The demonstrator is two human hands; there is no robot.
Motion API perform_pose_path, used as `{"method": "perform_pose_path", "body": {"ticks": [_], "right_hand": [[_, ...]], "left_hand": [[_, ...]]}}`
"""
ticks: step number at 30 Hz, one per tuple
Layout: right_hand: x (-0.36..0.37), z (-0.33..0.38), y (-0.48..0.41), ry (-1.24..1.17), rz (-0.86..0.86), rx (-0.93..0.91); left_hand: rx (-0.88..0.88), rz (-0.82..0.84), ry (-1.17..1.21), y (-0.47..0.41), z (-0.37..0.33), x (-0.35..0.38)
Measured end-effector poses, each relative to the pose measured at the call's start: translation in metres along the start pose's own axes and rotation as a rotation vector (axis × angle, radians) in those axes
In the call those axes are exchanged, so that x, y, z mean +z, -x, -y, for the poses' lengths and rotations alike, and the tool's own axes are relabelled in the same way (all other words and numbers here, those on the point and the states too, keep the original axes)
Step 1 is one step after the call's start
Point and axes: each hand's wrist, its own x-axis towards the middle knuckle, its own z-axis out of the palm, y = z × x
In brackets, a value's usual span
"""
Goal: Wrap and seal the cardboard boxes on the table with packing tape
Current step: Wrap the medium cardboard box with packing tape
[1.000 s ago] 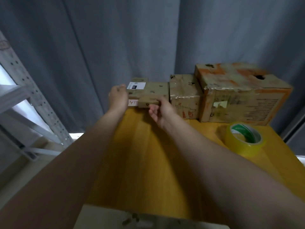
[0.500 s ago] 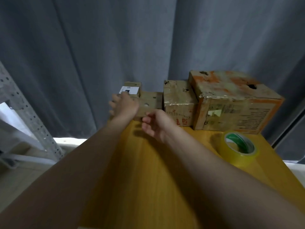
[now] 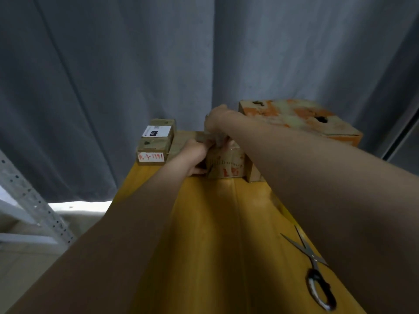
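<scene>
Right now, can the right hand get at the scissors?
Probably yes, but only after drawing back. The scissors lie uncovered on the yellow table by the right forearm, nothing on them. The right hand is far off, atop the middle box.

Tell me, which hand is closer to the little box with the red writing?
The left hand. It holds the left side of the taped box, close beside the little box with the red writing. The right hand is over that box's top, farther away.
</scene>
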Motion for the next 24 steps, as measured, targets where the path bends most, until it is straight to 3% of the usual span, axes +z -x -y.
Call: {"method": "perform_pose_path", "body": {"ticks": [4, 6, 11, 15, 24], "right_hand": [[0.004, -0.005, -0.013, 0.110, 0.161, 0.034], [0.004, -0.005, -0.016, 0.149, 0.164, 0.076], [0.004, 0.000, -0.017, 0.090, 0.015, 0.136], [-0.005, 0.013, 0.005, 0.008, -0.110, 0.037], [-0.027, 0.012, 0.104, -0.372, -0.275, -0.053]], "left_hand": [[-0.028, 0.039, 0.042, -0.006, 0.001, 0.002], [-0.027, 0.046, 0.083, -0.007, 0.000, 0.004], [-0.084, 0.000, 0.215, 0.000, 0.001, 0.001], [-0.079, -0.061, 0.285, 0.016, 0.000, -0.002], [-0.050, -0.182, 0.179, 0.103, -0.020, -0.035]]}}
